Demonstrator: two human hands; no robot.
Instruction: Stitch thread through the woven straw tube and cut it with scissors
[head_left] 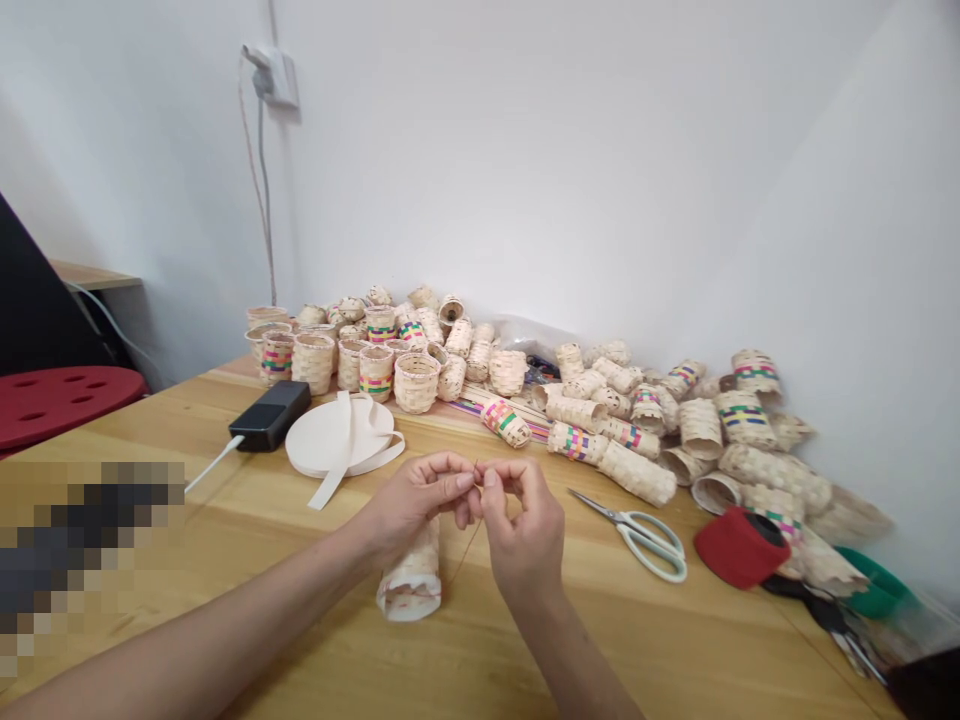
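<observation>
Presently both hands work close together above the surface. Left hand: thumb and forefinger pinched at the fine red thread. Right hand: likewise pinching it, fingertips nearly meeting the left's. Such a thin strand presumably calls for tip-only contact; the close spacing probably keeps a short section under control. Whether a needle sits between the tips: cannot tell.

The thread slants down from the fingers toward the woven tube, which lies on its side between the forearms, partly hidden by the left hand. Contact between that hand and the tube: cannot tell. The tube's open end, edged with a white band bearing red stitches, faces the wearer, likely so the rim stays visible.

Scissors lie just beyond the right hand, handles toward the right, apparently for easy pickup. White tape roll rests beyond the left hand, loose end out. Red spool sits farther right, beside the heaped woven pieces, seemingly kept clear of the forearms.
</observation>
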